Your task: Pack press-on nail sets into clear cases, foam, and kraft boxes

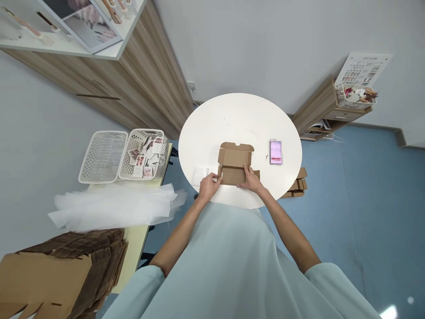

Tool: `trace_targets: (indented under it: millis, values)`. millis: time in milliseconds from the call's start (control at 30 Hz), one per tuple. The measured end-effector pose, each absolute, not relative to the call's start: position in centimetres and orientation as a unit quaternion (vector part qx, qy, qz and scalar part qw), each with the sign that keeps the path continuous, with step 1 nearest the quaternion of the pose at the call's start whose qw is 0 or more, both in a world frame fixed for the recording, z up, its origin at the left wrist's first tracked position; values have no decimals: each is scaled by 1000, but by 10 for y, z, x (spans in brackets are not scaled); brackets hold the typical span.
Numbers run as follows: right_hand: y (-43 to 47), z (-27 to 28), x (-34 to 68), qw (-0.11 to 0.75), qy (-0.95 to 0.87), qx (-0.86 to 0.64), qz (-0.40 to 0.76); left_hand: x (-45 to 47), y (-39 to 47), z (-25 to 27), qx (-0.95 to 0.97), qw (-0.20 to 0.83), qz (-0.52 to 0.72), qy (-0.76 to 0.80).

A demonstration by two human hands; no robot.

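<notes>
Your left hand is closed at the fingertips on the left end of the cardboard box. Your right hand grips the opposite end, thumb at the near edge and fingers spread toward the fold. This two-ended hold probably steadies the base and keeps its side walls under control. The box lies on the near half of the round table, directly in front of you, likely so that both arms reach it equally.

Orient by the base: its long axis runs left to right, across your body. A side flap projects outward past your right hand. The lid opens away from you, and its notched tuck flap points toward the far side of the table.

A white packet lies just beside your left hand. The phone lies farther out, to the right of the lid and apart from it, presumably to leave working room; its screen content is unreadable.
</notes>
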State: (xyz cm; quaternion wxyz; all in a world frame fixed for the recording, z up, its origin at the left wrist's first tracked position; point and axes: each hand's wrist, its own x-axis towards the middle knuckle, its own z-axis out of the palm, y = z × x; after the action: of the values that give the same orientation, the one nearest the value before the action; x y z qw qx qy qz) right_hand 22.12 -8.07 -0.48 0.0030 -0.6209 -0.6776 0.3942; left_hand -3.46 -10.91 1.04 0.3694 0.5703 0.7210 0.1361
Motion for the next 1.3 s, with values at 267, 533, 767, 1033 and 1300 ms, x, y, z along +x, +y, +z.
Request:
trace_targets:
  millis: [267, 533, 767, 1033, 1300]
  values:
    - [-82, -7, 219, 3, -674, -615, 409, -18, -96, -4, 569, 365, 104, 730]
    - [-90, -6, 218, 32, -670, -624, 401, -5, -92, -4, 610, 285, 16, 739]
    - [-127, -10, 250, 229, -588, -723, 282, -3, -95, -7, 626, 273, 21, 731]
    - [-132, -14, 258, 188, -516, -764, 338, 0, -95, -7, 627, 269, 20, 731]
    - [-132, 6, 216, 167, -629, -697, 302, 3, -97, -5, 626, 267, 6, 733]
